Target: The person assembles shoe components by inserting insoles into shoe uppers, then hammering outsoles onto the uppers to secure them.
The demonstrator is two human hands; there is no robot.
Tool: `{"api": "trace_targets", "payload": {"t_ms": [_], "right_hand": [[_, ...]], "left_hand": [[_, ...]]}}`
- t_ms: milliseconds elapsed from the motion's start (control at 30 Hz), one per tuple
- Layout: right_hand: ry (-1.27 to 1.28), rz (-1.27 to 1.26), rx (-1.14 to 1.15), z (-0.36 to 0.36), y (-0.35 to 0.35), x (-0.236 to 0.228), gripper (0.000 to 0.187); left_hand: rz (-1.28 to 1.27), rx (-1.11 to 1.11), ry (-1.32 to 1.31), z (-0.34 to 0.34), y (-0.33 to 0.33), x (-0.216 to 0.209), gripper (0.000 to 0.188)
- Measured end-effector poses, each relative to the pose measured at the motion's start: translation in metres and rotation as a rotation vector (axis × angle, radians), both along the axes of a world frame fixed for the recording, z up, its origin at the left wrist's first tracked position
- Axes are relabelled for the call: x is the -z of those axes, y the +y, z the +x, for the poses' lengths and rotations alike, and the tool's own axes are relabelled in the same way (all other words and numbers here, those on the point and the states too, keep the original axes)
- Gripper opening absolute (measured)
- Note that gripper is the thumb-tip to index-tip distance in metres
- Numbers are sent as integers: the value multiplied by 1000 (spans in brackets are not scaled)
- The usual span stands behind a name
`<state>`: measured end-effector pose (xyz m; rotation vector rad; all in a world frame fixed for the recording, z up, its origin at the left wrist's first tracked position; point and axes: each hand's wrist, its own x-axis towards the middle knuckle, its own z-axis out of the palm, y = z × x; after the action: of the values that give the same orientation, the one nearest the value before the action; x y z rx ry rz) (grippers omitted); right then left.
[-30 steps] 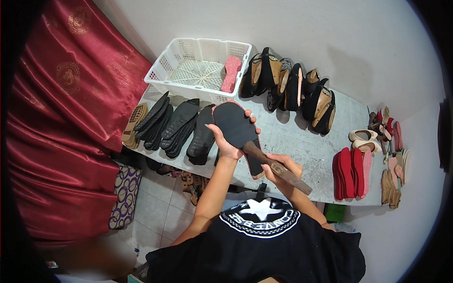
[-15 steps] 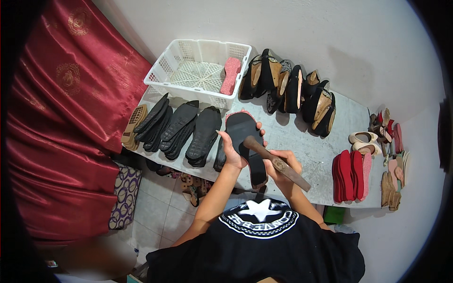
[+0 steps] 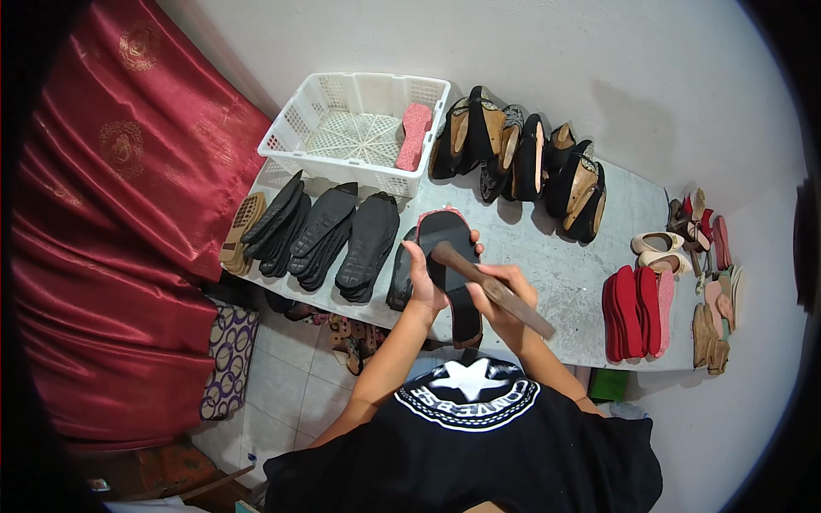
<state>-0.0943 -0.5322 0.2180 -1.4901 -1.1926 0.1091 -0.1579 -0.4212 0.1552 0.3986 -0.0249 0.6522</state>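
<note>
My left hand is closed round a shoe sole, black on the face turned up, with a pink rim showing at its far end. Its thumb lies along the left edge and fingertips show past the right edge. In my right hand is a hammer with a worn wooden handle slanting down to the right. The hammer's head end rests on or just over the middle of the black face; whether it touches cannot be told. Beside the held sole, partly hidden, lies another black sole.
Stacks of black soles and tan soles line the table's left side. Behind them stands a white basket holding a pink sole. Black shoes stand along the wall. Red soles and cream shoes lie right.
The held sole has moved slightly right and toward me. The hammer has shifted a little left, still over the black face. Both grips look the same.
</note>
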Motion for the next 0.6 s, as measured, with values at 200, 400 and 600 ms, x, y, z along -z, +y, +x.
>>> {"api": "trace_targets", "payload": {"t_ms": [200,400,600], "right_hand": [[-98,187,8,3,8,7,31],[-70,152,26,5,8,1,27],[-16,-17,0,10,3,-7,28]], "left_hand": [[-8,59,-28,-5,-4,12,91],[25,-46,83,-8,-4,9,89],[-5,-68,135,-10,-1,8,89]]}}
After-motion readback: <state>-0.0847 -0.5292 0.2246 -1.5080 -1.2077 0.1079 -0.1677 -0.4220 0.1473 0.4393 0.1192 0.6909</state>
